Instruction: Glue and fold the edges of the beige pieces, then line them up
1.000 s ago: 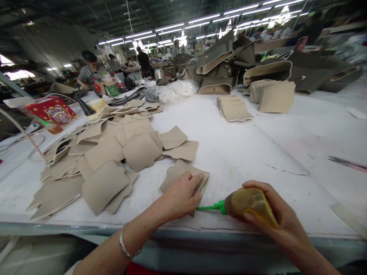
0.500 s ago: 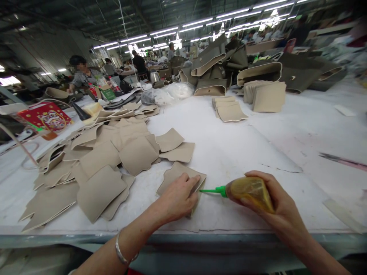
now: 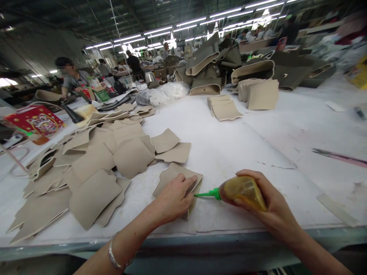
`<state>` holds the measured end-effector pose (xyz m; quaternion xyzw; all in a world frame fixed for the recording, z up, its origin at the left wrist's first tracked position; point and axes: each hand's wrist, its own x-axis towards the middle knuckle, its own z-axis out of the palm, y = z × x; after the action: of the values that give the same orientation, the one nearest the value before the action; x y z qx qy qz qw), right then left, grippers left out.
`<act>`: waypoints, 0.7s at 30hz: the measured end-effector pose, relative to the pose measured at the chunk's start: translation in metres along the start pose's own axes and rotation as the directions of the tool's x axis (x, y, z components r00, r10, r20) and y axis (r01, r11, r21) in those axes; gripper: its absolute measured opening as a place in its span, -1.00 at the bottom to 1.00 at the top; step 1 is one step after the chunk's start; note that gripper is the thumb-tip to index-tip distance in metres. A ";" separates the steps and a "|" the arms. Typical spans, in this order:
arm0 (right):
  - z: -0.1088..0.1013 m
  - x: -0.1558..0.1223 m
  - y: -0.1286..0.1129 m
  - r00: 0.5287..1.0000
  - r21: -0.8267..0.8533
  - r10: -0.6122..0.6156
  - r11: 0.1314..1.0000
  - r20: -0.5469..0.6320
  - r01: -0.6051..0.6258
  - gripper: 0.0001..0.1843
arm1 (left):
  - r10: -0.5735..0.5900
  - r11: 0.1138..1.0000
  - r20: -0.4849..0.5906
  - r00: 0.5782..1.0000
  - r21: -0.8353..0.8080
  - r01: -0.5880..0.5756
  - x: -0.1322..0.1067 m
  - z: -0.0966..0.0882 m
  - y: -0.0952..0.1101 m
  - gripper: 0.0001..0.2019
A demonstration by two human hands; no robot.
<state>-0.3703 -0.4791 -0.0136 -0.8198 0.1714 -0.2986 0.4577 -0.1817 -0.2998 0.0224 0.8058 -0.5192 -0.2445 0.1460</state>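
Observation:
Near the table's front edge, my left hand (image 3: pixel 175 196) holds a beige leather piece (image 3: pixel 168 176) against the white surface. Its index finger lies over the piece near the right corner, and the other fingers are curled and partly hidden. My right hand (image 3: pixel 276 208) is wrapped round a clear squeeze bottle (image 3: pixel 243 190) of amber liquid, tilted on its side. The bottle's thin green nozzle (image 3: pixel 208 193) points left, its tip at the piece's edge close to my left fingers. A loose pile of similar leather pieces (image 3: pixel 93 194) spreads to the left.
Two neat stacks of leather pieces (image 3: pixel 225 109) stand farther back, before dark bag bodies (image 3: pixel 206 59). Pink-handled scissors or tweezers (image 3: pixel 338 156) lie at right. A red box (image 3: pixel 37 120) sits at far left. A person (image 3: pixel 71 76) works across the table.
The nozzle tip has moved down along the leather piece's edge, toward me. My left hand keeps its hold on the piece. The whole view has shifted slightly.

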 end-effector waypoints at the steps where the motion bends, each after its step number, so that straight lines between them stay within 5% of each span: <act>1: 0.000 0.002 0.000 1.000 -0.014 -0.008 1.000 -0.017 0.008 -0.58 | 0.000 1.000 0.001 1.000 -0.002 0.000 0.000 0.000 0.000 -0.46; 9: -0.004 0.014 0.004 0.982 -0.158 -0.110 0.984 -0.151 0.085 -0.59 | -0.008 1.000 0.014 1.000 -0.013 0.008 0.001 -0.002 0.000 -0.45; 15: -0.004 0.004 0.003 0.996 -0.062 0.003 0.998 -0.085 -0.009 -0.58 | -0.002 1.000 0.009 1.000 -0.008 0.002 0.001 -0.002 -0.001 -0.47; 21: -0.004 0.009 0.000 0.984 -0.068 0.018 0.997 -0.179 -0.031 -0.55 | -0.024 1.000 0.007 1.000 -0.018 0.024 0.001 -0.002 0.001 -0.46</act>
<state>-0.3664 -0.4865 -0.0088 -0.8034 0.2320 -0.3588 0.4147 -0.1813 -0.3012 0.0244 0.8098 -0.5077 -0.2536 0.1487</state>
